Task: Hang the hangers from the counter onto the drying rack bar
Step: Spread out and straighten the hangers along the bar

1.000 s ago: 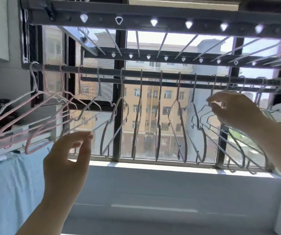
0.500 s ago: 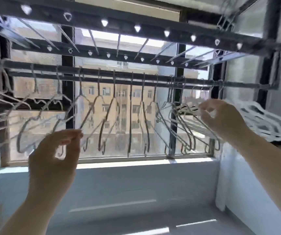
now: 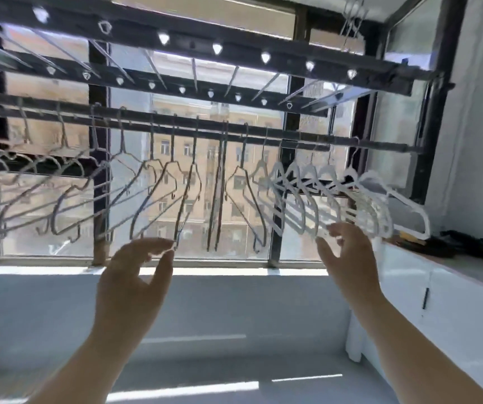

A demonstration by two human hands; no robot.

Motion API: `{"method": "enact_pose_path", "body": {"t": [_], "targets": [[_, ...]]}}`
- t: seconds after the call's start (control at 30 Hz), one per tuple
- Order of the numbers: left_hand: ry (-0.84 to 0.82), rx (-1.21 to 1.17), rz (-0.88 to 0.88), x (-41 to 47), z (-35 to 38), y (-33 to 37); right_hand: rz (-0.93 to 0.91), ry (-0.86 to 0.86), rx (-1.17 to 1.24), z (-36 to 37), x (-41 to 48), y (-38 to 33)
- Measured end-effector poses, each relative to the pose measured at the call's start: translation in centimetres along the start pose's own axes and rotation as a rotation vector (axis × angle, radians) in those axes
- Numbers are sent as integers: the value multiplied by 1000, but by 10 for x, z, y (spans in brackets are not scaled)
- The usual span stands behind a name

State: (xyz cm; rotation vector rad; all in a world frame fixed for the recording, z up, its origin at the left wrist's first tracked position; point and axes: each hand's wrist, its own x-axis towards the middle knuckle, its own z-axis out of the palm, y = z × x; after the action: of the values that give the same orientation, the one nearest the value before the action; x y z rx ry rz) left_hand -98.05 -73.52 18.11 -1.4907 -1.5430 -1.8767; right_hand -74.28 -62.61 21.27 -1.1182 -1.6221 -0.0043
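Observation:
Several wire hangers hang in a row from the dark drying rack bar in front of the window. A bunch of white hangers crowds the bar's right end. My left hand is raised below the middle hangers, fingers loosely curled, holding nothing. My right hand is up just under the white hangers, fingers spread and relaxed, gripping none of them. Whether its fingertips touch a hanger is unclear.
A white counter runs along the right wall with dark items piled on it. The rack's upper frame with pegs spans overhead. The window sill and a grey wall lie below the hangers.
The view has swung right and the counter has come into sight. My right hand let go of the white hangers and dropped below them. My left hand stays raised and empty.

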Motion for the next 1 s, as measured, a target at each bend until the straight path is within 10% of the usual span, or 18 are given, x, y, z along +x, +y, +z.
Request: {"method": "enact_pose_path", "body": {"t": [0.27, 0.53, 1.0], "targets": [[-115, -48, -117, 9, 50, 20, -221, -155, 173, 53, -21, -58], [-204, -100, -240, 24, 67, 12, 117, -368, 455, 80, -7, -99], [-273, -110, -315, 31, 86, 17, 152, -361, 395, 76, 6, -83]]}}
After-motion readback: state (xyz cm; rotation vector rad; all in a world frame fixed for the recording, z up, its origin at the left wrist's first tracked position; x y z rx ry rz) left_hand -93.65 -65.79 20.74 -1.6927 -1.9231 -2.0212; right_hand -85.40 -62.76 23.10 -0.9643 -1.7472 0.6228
